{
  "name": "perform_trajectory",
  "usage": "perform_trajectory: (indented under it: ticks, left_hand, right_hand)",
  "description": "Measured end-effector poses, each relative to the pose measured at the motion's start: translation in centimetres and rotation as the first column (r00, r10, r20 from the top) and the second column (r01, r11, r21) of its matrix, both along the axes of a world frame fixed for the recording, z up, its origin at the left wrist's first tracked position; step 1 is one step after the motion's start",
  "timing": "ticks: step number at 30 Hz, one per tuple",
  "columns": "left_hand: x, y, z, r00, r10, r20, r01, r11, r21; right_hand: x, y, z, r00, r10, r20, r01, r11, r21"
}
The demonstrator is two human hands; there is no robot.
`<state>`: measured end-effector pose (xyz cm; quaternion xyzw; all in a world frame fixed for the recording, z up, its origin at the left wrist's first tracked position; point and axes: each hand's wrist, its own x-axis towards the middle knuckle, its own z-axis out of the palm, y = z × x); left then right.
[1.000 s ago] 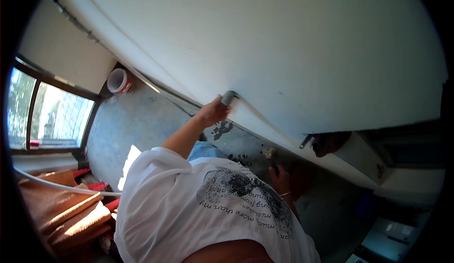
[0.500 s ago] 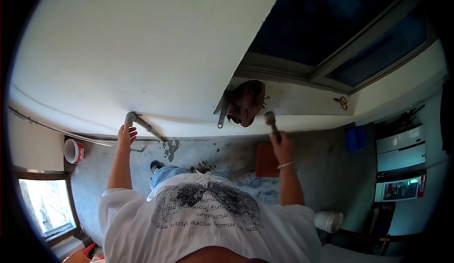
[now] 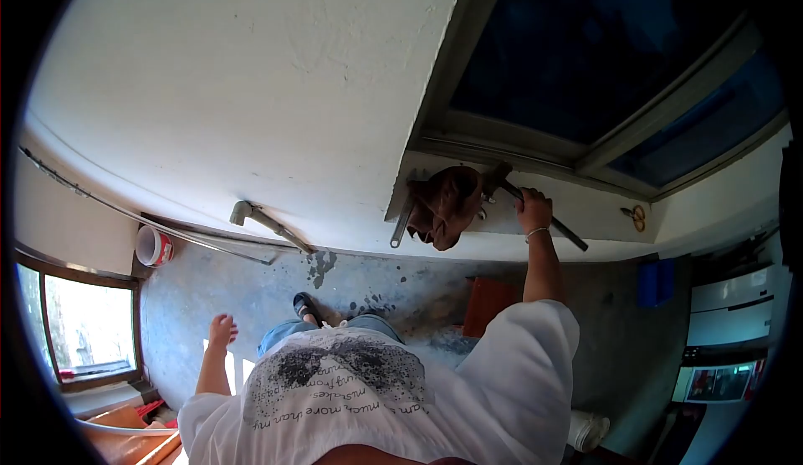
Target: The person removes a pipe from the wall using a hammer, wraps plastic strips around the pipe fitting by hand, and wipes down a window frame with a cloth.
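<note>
My right hand (image 3: 535, 211) is wrapped around the handle of a hammer (image 3: 565, 232) at the window sill (image 3: 595, 220). The hammer's head lies beside a crumpled brown leather-like bag (image 3: 445, 206) on the sill. From the bag's left side a metal wrench-like tool (image 3: 403, 224) sticks out over the sill edge. Low at my side, my left hand (image 3: 222, 331) hangs with loosely bent fingers and nothing in it. A grey elbow pipe (image 3: 269, 222) comes out of the white wall, well apart from that hand.
Scissors with yellow handles (image 3: 639, 217) lie farther right on the sill, under the dark window (image 3: 552, 63). A white-and-red bucket (image 3: 154, 246) stands by the left wall. On the floor are a reddish-brown board (image 3: 488, 306), a blue container (image 3: 655, 283) and wet patches.
My left hand has left the elbow pipe and dropped to my side. My right hand has brought the hammer up and right to the sill beside the brown bag.
</note>
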<state>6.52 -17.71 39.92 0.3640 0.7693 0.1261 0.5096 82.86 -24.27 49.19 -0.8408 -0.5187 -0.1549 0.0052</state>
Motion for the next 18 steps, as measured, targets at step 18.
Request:
perform_trajectory:
  ticks: [18]
  left_hand:
    - [5.4,1.0,3.1,0.991,-0.016,0.135,0.012,0.999,0.031]
  right_hand:
    - [-7.0,6.2,2.0,0.459,0.298,-0.837,0.446,0.737,0.507]
